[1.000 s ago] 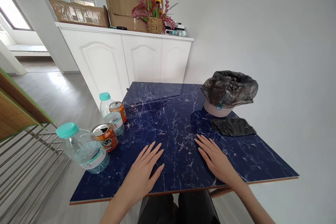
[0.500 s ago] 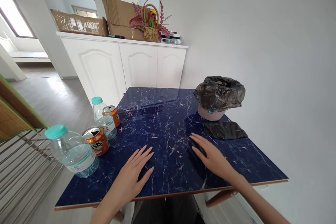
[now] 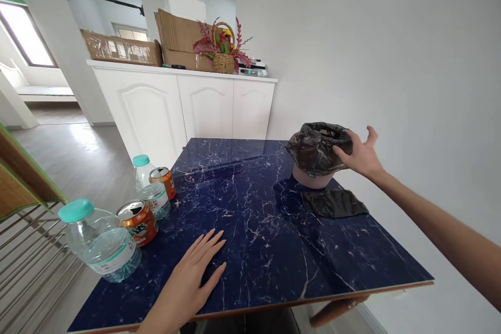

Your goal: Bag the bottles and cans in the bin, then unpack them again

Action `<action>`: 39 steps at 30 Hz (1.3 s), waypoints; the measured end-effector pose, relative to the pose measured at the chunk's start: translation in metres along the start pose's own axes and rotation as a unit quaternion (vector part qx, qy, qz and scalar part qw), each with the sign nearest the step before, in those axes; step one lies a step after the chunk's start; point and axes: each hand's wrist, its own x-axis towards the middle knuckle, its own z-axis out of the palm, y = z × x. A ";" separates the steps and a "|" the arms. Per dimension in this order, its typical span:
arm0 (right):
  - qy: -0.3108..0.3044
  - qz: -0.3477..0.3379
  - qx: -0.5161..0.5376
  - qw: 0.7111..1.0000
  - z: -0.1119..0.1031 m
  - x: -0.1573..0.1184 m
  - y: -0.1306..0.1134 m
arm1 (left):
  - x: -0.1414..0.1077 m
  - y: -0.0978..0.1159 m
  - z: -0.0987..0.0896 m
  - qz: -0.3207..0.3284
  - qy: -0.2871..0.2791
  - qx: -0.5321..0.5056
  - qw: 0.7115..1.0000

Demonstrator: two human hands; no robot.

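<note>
My left hand (image 3: 191, 274) lies flat on the dark blue marbled table (image 3: 250, 271), fingers stretched out and nothing under them that I can see. At the back right stands a pale pinkish bin (image 3: 312, 179), its rim covered by a black plastic bag (image 3: 318, 152). My right hand (image 3: 362, 154) is raised at the bin's right side, thumb and fingers apart, overlapping the bag's edge. Whether the fingertips touch the bag I cannot tell. A flat folded black bag (image 3: 335, 203) lies in front of the bin.
Along the table's left edge stand a near water bottle (image 3: 113, 250), a far bottle (image 3: 154, 193), and two orange cans, one near (image 3: 141, 223) and one far (image 3: 168, 182). A metal rack (image 3: 35, 255) is beyond that edge. A white cabinet (image 3: 211, 109) stands behind.
My right hand has lifted off the table and moved up and right to the bin. My left hand stays flat. The view has tilted up slightly.
</note>
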 end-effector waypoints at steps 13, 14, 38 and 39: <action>-0.057 -0.036 -0.009 0.998 0.020 0.017 -0.028 | -0.002 0.001 -0.001 -0.005 -0.001 -0.005 1.000; -0.063 -0.056 -0.005 0.996 0.019 0.014 -0.035 | -0.002 0.001 -0.002 -0.007 -0.003 -0.005 1.000; -0.145 -0.159 0.251 0.944 -0.038 -0.141 -0.155 | -0.001 0.013 -0.012 -0.016 0.001 0.010 1.000; -0.151 -0.151 0.279 0.936 -0.035 -0.146 -0.152 | -0.002 0.015 -0.014 -0.012 0.005 0.008 1.000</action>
